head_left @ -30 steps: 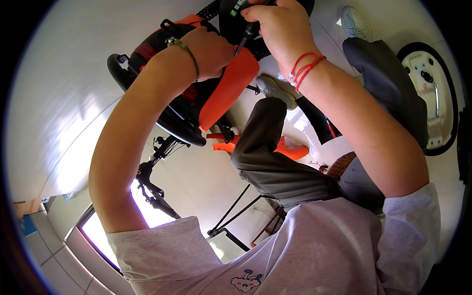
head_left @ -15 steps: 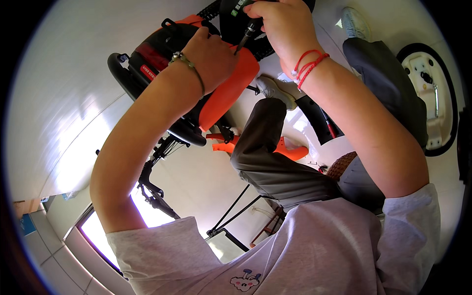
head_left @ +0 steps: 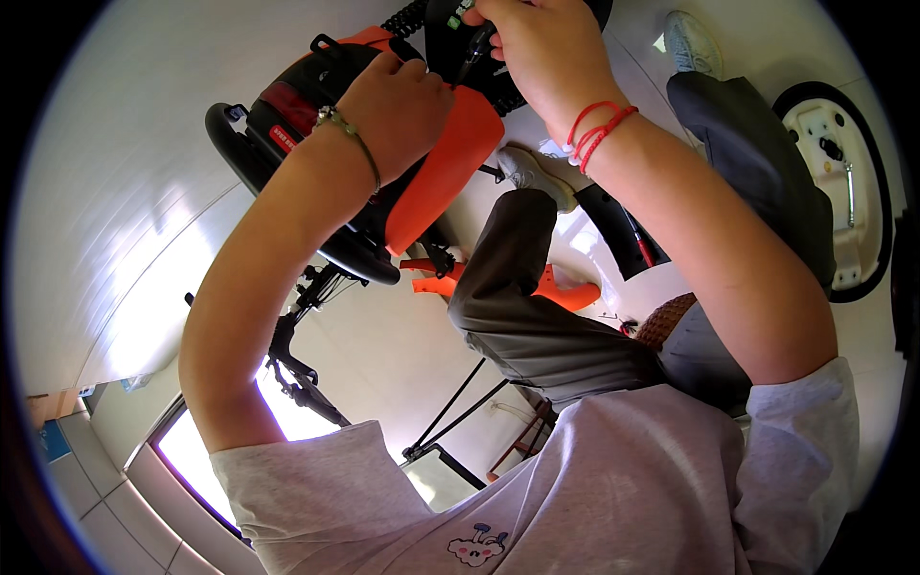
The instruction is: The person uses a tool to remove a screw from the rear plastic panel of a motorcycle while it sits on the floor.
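At the top of the view stands an electric two-wheeler, with an orange body panel point(head_left: 443, 182) and a dark red tail light point(head_left: 289, 107) set in black housing. My left hand point(head_left: 398, 113) lies over the panel's upper edge with its fingers curled; whatever is in them is hidden. My right hand point(head_left: 551, 43) is closed around a dark screwdriver point(head_left: 476, 46), partly out of the picture at the top. Its shaft slants down toward the panel, close to my left fingertips. I cannot tell whether its tip touches a screw.
A loose orange panel point(head_left: 567, 290) lies on the floor beside my bent knee. Near my right forearm is a black piece with a red-handled tool point(head_left: 640, 244) on it. At the far right lies a cream, black-rimmed seat point(head_left: 832, 192), underside up. My shoes point(head_left: 537, 177) flank the work area.
Both hands have shifted slightly left. The screwdriver's shaft has moved up a little from the panel. The panel and the things on the floor are nearly unchanged.
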The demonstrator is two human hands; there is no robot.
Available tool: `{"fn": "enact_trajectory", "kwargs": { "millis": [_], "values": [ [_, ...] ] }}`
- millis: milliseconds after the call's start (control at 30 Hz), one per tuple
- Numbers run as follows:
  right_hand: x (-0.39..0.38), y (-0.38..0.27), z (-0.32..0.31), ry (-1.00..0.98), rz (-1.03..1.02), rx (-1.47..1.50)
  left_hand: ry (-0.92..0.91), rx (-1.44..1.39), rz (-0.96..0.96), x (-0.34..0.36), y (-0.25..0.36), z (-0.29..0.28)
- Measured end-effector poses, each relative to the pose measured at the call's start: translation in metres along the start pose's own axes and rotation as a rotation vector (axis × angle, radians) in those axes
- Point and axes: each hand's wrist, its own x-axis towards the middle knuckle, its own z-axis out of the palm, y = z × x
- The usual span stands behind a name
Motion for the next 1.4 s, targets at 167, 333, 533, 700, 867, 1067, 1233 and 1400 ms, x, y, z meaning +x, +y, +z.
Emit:
{"fn": "enact_trajectory", "kwargs": {
  "millis": [167,333,533,700,867,1067,1233,1400],
  "values": [
    [-0.004,-0.002,-0.002,0.015,-0.035,0.031,0.012,-0.249,0.032,0.0,-0.007,-0.003],
    [-0.001,0.001,-0.001,0.015,-0.009,-0.003,-0.06,-0.245,0.033,0.003,-0.011,-0.004],
    [0.001,0.003,-0.002,0.007,0.008,-0.014,-0.017,-0.087,0.024,0.001,-0.005,-0.002],
    [0.001,0.0,-0.002,-0.004,0.025,0.006,-0.042,-0.015,-0.005,0.0,0.002,-0.005],
    [0.0,0.0,-0.003,0.003,0.002,0.007,-0.094,-0.143,0.005,0.002,-0.005,-0.01],
    [0.002,0.001,-0.002,0.013,0.03,-0.004,-0.185,-0.209,-0.011,0.007,-0.01,-0.009],
    [0.001,0.001,-0.003,-0.003,0.03,0.059,-0.074,0.005,-0.039,0.003,0.003,-0.009],
    [-0.001,0.002,-0.003,0.01,-0.007,0.083,-0.134,-0.005,-0.015,0.004,0.004,-0.01]
  ]
}}
